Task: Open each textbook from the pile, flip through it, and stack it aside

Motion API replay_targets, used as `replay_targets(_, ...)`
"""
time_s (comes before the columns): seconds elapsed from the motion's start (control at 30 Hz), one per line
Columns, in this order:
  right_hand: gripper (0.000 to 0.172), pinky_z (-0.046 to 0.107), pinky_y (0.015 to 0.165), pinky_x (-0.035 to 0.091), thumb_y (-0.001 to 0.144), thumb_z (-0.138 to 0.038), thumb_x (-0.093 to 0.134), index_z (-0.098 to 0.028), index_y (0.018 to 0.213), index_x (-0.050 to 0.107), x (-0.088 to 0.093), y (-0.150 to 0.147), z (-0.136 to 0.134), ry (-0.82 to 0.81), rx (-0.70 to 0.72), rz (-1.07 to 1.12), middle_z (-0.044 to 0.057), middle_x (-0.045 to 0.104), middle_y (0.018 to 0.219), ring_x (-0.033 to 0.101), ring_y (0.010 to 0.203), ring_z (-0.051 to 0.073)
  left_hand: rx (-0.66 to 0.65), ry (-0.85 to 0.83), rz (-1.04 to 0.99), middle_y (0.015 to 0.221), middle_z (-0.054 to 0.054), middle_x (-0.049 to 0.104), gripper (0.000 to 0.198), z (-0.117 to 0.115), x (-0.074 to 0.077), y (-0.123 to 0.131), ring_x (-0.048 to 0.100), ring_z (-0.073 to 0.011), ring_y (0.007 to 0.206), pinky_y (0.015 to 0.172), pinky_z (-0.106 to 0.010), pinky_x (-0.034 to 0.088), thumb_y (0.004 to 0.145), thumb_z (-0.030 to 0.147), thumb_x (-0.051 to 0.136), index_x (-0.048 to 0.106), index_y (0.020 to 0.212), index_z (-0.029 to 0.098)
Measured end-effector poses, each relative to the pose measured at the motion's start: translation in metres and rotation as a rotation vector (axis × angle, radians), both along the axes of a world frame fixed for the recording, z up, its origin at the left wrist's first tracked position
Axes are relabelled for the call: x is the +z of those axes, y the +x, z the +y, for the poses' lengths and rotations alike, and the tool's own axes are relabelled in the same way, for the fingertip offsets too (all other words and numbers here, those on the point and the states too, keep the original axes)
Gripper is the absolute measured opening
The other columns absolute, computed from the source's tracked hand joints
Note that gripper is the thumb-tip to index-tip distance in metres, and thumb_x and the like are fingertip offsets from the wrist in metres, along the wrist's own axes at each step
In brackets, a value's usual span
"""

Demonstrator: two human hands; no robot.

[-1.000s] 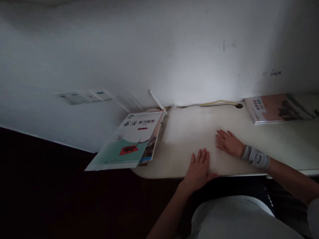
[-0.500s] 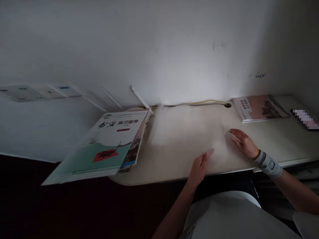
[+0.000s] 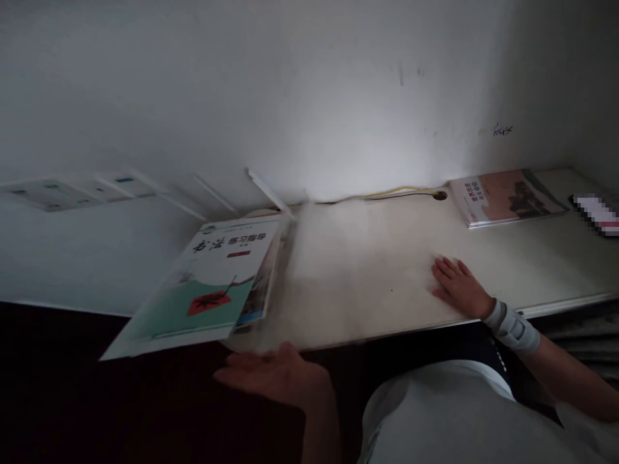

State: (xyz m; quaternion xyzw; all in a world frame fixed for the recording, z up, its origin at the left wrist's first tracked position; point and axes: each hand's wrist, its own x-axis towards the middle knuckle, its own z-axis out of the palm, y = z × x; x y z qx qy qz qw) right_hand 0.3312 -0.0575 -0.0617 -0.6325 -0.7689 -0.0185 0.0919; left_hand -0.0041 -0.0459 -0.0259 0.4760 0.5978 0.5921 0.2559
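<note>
My left hand [image 3: 271,377] is stretched out, palm turned up, just off the front edge of the desk [image 3: 387,258], near the stack's lower right corner. It holds nothing, and motion blurs it a little. Fingers spread flat, my right hand [image 3: 457,283] rests on the pale desktop with nothing in it; a grey wrist support [image 3: 513,325] wraps that wrist. On the left lies a stack of books, the top one a white and green textbook [image 3: 213,277] with a red square on its cover, its corner jutting past the desk edge.
A reddish-brown textbook [image 3: 507,198] lies at the back right beside a phone [image 3: 597,214] with a blurred-out screen. Yellow and black cables [image 3: 401,191] run along the wall into a round desk hole [image 3: 440,195]. White bars [image 3: 268,191] slant behind the stack.
My left hand has swung left from the middle of the desk to beside the stack, opening out. My right hand has lowered flat onto the desktop.
</note>
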Motion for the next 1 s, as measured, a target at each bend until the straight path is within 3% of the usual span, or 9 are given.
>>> replay_targets(0.07, 0.045, 0.053, 0.105, 0.034, 0.094, -0.036, 0.044, -0.016, 0.133, 0.051, -0.001, 0.000, 0.000, 0.013, -0.010, -0.003, 0.015, 0.045, 0.144, 0.040, 0.134, 0.031, 0.306, 0.279, 0.308, 0.160, -0.001, -0.010, 0.087, -0.012, 0.010, 0.004, -0.009, -0.0248, 0.146, 0.118, -0.051, 0.002, 0.086, 0.038, 0.054, -0.007, 0.149, 0.031)
replay_targets(0.1, 0.043, 0.053, 0.105, 0.034, 0.095, -0.035, 0.043, -0.017, 0.132, 0.052, -0.002, 0.000, 0.000, 0.025, -0.015, -0.004, 0.014, 0.046, 0.143, 0.041, 0.133, 0.030, 0.332, 0.393, 0.468, 0.161, -0.006, 0.000, 0.084, -0.015, 0.015, 0.008, -0.002, -0.0275, 0.146, 0.118, -0.053, 0.003, 0.085, 0.033, 0.057, 0.005, 0.150, 0.027)
replay_targets(0.2, 0.036, 0.051, 0.104, 0.035, 0.096, -0.028, 0.040, -0.019, 0.126, 0.057, -0.005, -0.003, 0.001, 0.088, -0.049, -0.012, 0.011, 0.052, 0.139, 0.045, 0.130, 0.028, -0.067, 0.510, 0.902, 0.153, -0.008, 0.033, 0.056, -0.017, 0.025, 0.030, 0.020, -0.0291, 0.144, 0.116, -0.057, 0.014, 0.088, 0.025, 0.052, 0.037, 0.142, 0.026)
replay_targets(0.27, 0.033, 0.051, 0.104, 0.036, 0.095, -0.024, 0.040, -0.021, 0.122, 0.061, -0.004, -0.004, 0.002, 0.127, -0.064, -0.034, 0.010, 0.056, 0.135, 0.048, 0.128, 0.027, -0.448, 0.411, 1.103, 0.139, -0.008, 0.053, 0.037, -0.013, 0.027, 0.048, 0.033, -0.0300, 0.139, 0.113, -0.059, 0.021, 0.092, 0.030, 0.047, 0.055, 0.128, 0.026)
replay_targets(0.33, 0.031, 0.051, 0.103, 0.038, 0.094, -0.021, 0.043, -0.022, 0.118, 0.064, 0.002, -0.002, 0.002, 0.147, -0.064, -0.068, 0.010, 0.058, 0.132, 0.051, 0.125, 0.028, -0.685, 0.211, 1.240, 0.128, -0.008, 0.062, 0.034, -0.007, 0.027, 0.066, 0.039, -0.0323, 0.135, 0.111, -0.064, 0.022, 0.094, 0.039, 0.045, 0.064, 0.118, 0.024)
replay_targets(0.57, 0.036, 0.034, 0.071, 0.055, 0.094, -0.019, 0.044, -0.021, 0.126, 0.060, 0.044, 0.033, -0.014, 0.286, -0.183, -0.054, 0.011, 0.049, 0.141, 0.069, 0.088, 0.022, -0.715, -0.081, 1.419, 0.143, -0.012, 0.047, 0.062, 0.009, 0.017, 0.096, 0.032, -0.0364, 0.138, 0.109, -0.067, 0.019, 0.092, 0.059, 0.031, 0.051, 0.135, 0.020)
replay_targets(0.67, 0.035, 0.034, 0.081, 0.056, 0.094, -0.018, 0.041, -0.019, 0.122, 0.062, 0.053, 0.054, -0.028, 0.341, -0.166, 0.114, 0.010, 0.056, 0.135, 0.067, 0.100, 0.022, -0.749, -0.138, 1.438, 0.149, -0.011, 0.037, 0.063, 0.012, 0.007, 0.099, 0.031, -0.0365, 0.139, 0.107, -0.065, 0.025, 0.092, 0.057, 0.032, 0.040, 0.142, 0.021)
replay_targets(0.87, 0.029, 0.037, 0.094, 0.052, 0.091, -0.024, 0.046, -0.019, 0.108, 0.069, 0.043, 0.093, -0.046, 0.446, -0.224, 0.364, 0.010, 0.065, 0.120, 0.064, 0.107, 0.022, -0.783, -0.149, 1.467, 0.153, -0.012, 0.029, 0.064, 0.007, -0.007, 0.103, 0.026, -0.0374, 0.140, 0.108, -0.065, 0.024, 0.092, 0.054, 0.038, 0.034, 0.145, 0.020)
replay_targets(1.0, 0.036, 0.043, 0.096, 0.050, 0.090, -0.033, 0.048, -0.014, 0.115, 0.064, 0.022, 0.106, -0.033, 0.341, -0.295, 0.322, 0.015, 0.062, 0.125, 0.061, 0.111, 0.026, -0.766, -0.144, 1.472, 0.152, -0.013, 0.032, 0.060, 0.004, -0.010, 0.103, 0.028, -0.0382, 0.139, 0.107, -0.065, 0.024, 0.093, 0.050, 0.039, 0.036, 0.145, 0.020)
